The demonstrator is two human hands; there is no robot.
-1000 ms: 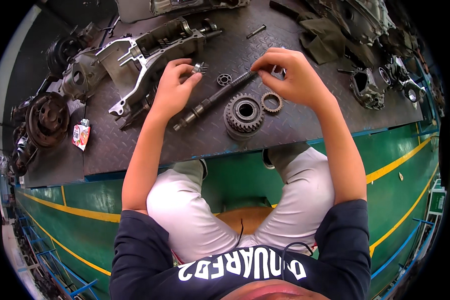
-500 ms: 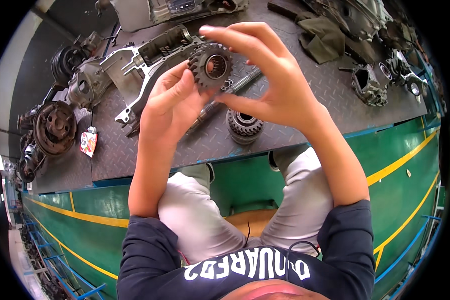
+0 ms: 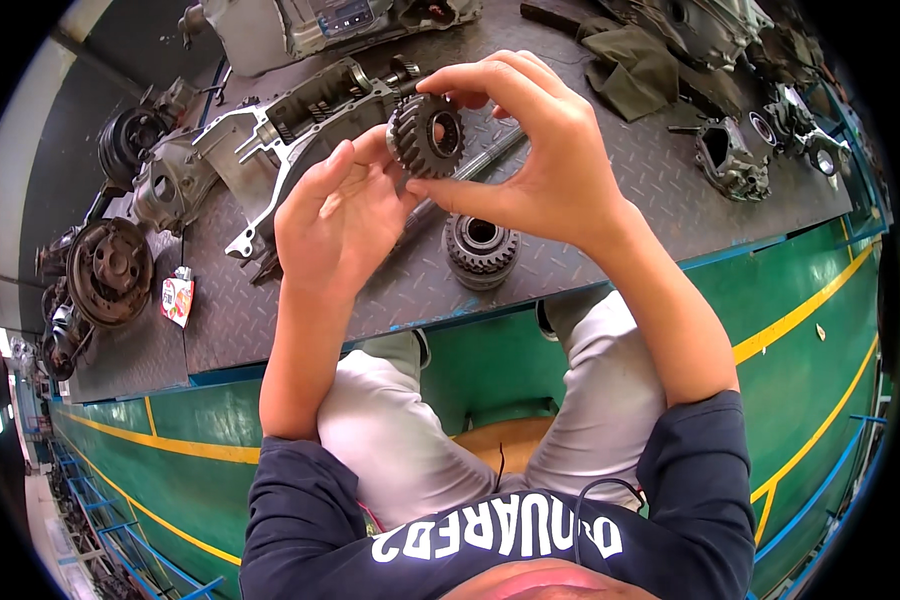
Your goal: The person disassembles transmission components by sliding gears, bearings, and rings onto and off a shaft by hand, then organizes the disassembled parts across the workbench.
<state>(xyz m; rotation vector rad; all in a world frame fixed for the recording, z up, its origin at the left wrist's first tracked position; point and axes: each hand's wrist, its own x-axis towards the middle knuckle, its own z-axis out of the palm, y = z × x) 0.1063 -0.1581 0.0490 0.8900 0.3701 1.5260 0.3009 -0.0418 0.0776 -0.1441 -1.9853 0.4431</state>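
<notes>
A dark helical gear (image 3: 410, 138) with a ring of needle rollers in its bore is held up above the bench. My right hand (image 3: 560, 150) grips it by the rim, thumb below and fingertips above. From the left, my left hand (image 3: 335, 215) supports the gear with fingers behind it, partly hidden; a fingertip shows through the bore, and the thumb stands off the teeth. Below the hands a stacked gear assembly (image 3: 482, 245) stands upright near the bench's front edge. Behind them lies a long metal shaft (image 3: 495, 152), partly covered by my hands.
An opened gearbox housing (image 3: 270, 165) lies left of my hands on the steel bench (image 3: 610, 215). Farther left are a rusty drum (image 3: 110, 270) and a small red-white packet (image 3: 177, 298). A larger casing (image 3: 270, 35), a cloth (image 3: 635, 70) and metal castings (image 3: 732, 160) lie toward the back and right.
My right fingers have closed onto the gear, where before they were apart from it. The left thumb has lifted off, and the gear has turned so its teeth show more.
</notes>
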